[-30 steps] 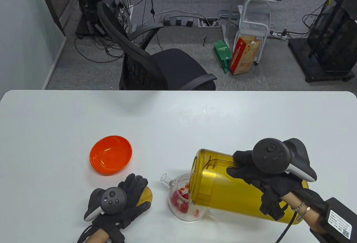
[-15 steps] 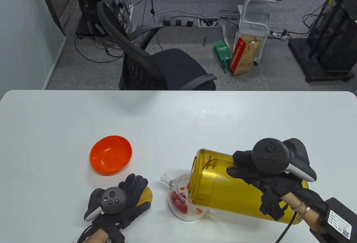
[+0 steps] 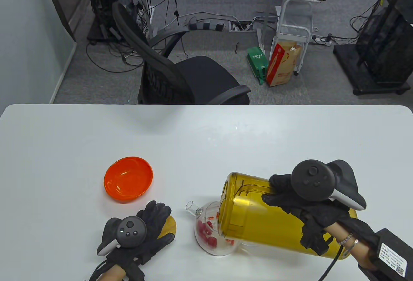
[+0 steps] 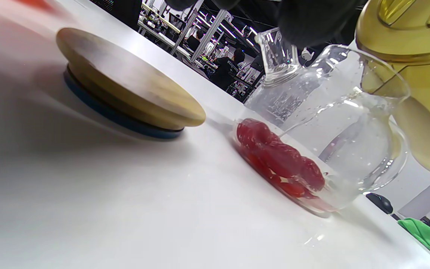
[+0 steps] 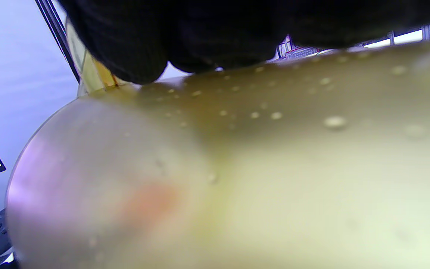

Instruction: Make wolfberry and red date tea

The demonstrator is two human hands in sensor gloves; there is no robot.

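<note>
My right hand grips a yellow translucent pitcher and holds it tilted to the left, its mouth over the open top of a glass teapot. Red fruit pieces lie in the teapot's bottom. My left hand rests flat, fingers spread, on a round wooden lid left of the teapot. In the left wrist view the lid lies flat on the table beside the teapot with the red pieces and the pitcher's rim above. The right wrist view is filled by the pitcher's wall.
An empty orange bowl sits on the white table behind my left hand. A black office chair stands beyond the table's far edge.
The red pieces in the teapot have shifted about. Both hands and the pitcher have hardly moved.
</note>
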